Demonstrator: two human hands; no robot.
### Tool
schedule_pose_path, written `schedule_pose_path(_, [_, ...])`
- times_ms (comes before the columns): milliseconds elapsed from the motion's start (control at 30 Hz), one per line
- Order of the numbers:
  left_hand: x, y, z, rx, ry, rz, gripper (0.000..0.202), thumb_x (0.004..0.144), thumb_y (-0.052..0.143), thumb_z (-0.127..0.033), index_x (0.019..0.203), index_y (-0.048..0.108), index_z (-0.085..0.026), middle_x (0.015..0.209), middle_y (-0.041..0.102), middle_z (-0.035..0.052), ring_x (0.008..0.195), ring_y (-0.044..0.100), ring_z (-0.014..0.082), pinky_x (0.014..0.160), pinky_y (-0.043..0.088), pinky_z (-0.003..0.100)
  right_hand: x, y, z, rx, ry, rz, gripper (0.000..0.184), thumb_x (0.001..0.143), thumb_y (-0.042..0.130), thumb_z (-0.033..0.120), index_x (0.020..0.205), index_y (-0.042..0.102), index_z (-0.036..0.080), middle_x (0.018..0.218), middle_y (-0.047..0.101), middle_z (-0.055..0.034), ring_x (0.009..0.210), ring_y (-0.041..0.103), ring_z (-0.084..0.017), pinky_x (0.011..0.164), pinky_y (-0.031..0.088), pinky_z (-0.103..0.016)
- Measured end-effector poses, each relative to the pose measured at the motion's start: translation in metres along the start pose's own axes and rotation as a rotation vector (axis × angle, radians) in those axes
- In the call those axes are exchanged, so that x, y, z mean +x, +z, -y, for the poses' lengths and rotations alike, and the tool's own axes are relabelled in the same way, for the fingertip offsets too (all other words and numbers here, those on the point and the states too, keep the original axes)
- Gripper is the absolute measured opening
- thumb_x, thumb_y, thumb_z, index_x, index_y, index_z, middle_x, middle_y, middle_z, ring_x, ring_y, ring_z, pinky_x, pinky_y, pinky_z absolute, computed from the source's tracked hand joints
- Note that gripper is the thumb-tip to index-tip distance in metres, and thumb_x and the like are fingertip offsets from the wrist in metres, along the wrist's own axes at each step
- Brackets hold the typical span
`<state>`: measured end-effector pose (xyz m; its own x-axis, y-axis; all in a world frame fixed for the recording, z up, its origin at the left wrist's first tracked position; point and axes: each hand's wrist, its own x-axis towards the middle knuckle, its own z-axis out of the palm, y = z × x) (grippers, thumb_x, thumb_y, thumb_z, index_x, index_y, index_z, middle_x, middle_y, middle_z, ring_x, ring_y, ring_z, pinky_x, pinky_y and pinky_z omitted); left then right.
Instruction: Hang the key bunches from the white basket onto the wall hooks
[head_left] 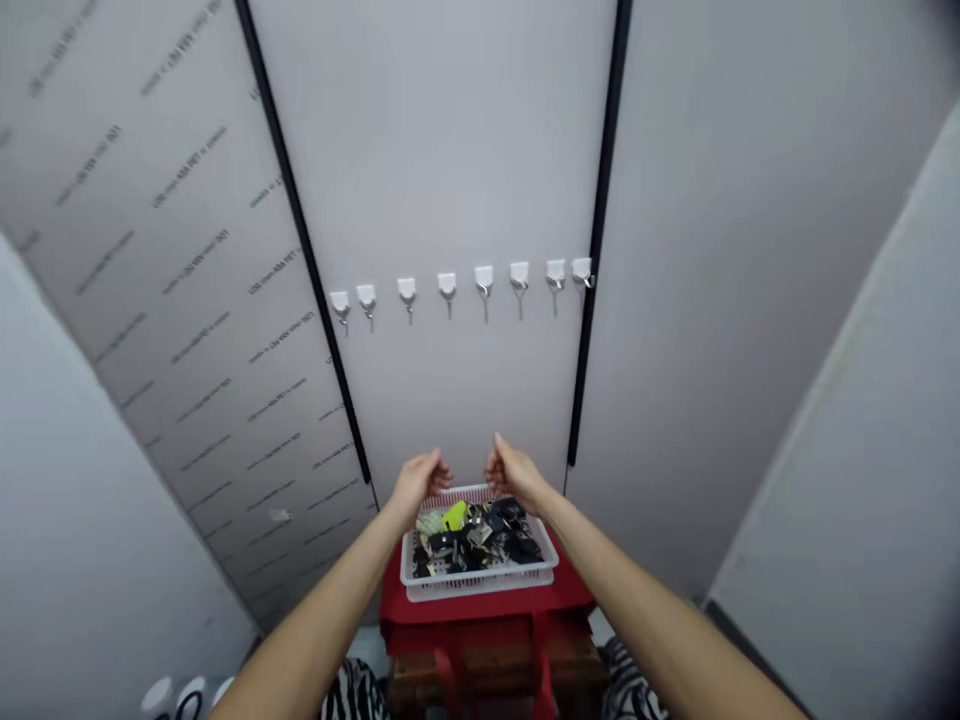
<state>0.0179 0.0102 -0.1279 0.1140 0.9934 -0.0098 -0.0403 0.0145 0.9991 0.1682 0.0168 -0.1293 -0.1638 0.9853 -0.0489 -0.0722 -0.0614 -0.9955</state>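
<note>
Left hand [421, 482]: fingers curled inward, blurred; couldn't tell whether they pinched anything. Right hand [516, 474]: same story, fingers bent toward the left hand, thumb up, grip contents unreadable. Hands were apart, palms roughly facing each other, over the far part of the white basket [480, 574]. Couldn't tell if either touched its rim.

Pile of small black and metallic pieces [480, 538] sat inside the basket, spread over most of the floor; too small to identify individually. A yellow-green piece [455, 516] lay on the far left side of the pile, with a pale green piece [430, 523] just left of it.

Basket rested on a red bag [480, 608], straps hanging down the near side. Bag lay on a brown wooden support [499, 668]. Zebra-striped fabric [352, 690] showed on both sides of that.

Beyond the hands: pale wall panel [450, 150] carrying a row of eight white-backed metal hooks [484, 274], unevenly spaced. Black strips [307, 255] ran along both panel edges; rightmost hook overlapped the right one. Printed panel [195, 270] stood to the left, plain grey panel [750, 250] to the right.
</note>
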Motion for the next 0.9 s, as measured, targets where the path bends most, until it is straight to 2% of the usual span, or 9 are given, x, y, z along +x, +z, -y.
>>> schedule_pose_path(67, [0.004,0.002,-0.042,-0.137,0.037,0.063,0.044,0.062,0.033,-0.054,0.045,0.038,-0.014,0.037,0.042,-0.003,0.032,0.036,0.0041,0.036,0.023,0.016,0.0,0.009,0.033,0.152,-0.046,0.064,0.048,0.068,0.018,0.056,0.042,0.029,0.016,0.032,0.031,0.0058,0.027,0.028,-0.003,0.031,0.023,-0.016])
schedule_pose_path(133, [0.007,0.004,-0.08,-0.2,0.09,0.177,0.052,0.064,0.02,-0.059,0.039,0.031,-0.015,0.03,0.033,-0.0041,0.027,0.029,0.0031,0.033,0.016,0.016,0.0,0.018,0.066,0.25,-0.114,0.179,0.051,0.067,0.016,0.058,0.039,0.024,0.016,0.03,0.024,0.007,0.025,0.022,-0.003,0.031,0.019,-0.016])
schedule_pose_path(200, [0.007,0.008,-0.107,-0.206,0.126,0.262,0.055,0.064,0.013,-0.06,0.037,0.029,-0.015,0.028,0.029,-0.004,0.026,0.025,0.0029,0.032,0.013,0.016,0.0,0.026,0.093,0.281,-0.177,0.276,0.053,0.065,0.013,0.06,0.037,0.022,0.016,0.029,0.021,0.0071,0.025,0.018,-0.003,0.03,0.017,-0.016])
schedule_pose_path(267, [0.007,0.011,-0.122,-0.198,0.15,0.309,0.057,0.064,0.01,-0.061,0.036,0.028,-0.015,0.027,0.028,-0.0035,0.025,0.023,0.0029,0.031,0.012,0.016,-0.001,0.031,0.109,0.284,-0.215,0.334,0.055,0.064,0.01,0.062,0.036,0.022,0.016,0.028,0.02,0.0069,0.025,0.017,-0.003,0.029,0.016,-0.017])
schedule_pose_path(400, [0.007,0.013,-0.125,-0.195,0.15,0.345,0.058,0.065,0.009,-0.06,0.035,0.028,-0.015,0.026,0.029,-0.0026,0.024,0.022,0.0032,0.03,0.01,0.015,-0.002,0.039,0.116,0.245,-0.219,0.389,0.056,0.062,0.01,0.064,0.036,0.022,0.016,0.028,0.019,0.007,0.025,0.016,-0.003,0.029,0.015,-0.016])
schedule_pose_path(667, [0.016,0.004,-0.103,-0.226,0.138,0.351,0.057,0.065,0.011,-0.06,0.035,0.029,-0.015,0.026,0.029,-0.003,0.024,0.021,0.0027,0.031,0.01,0.015,0.007,0.047,0.098,0.219,-0.163,0.382,0.056,0.062,0.013,0.064,0.036,0.022,0.016,0.028,0.019,0.0072,0.024,0.015,-0.003,0.029,0.014,-0.017])
schedule_pose_path(900, [0.022,-0.002,-0.106,-0.241,0.17,0.342,0.056,0.066,0.01,-0.059,0.035,0.028,-0.015,0.026,0.028,-0.0037,0.024,0.02,0.0023,0.031,0.011,0.016,0.015,0.051,0.1,0.246,-0.181,0.428,0.056,0.063,0.01,0.063,0.036,0.021,0.016,0.028,0.019,0.0072,0.025,0.015,-0.003,0.03,0.015,-0.016])
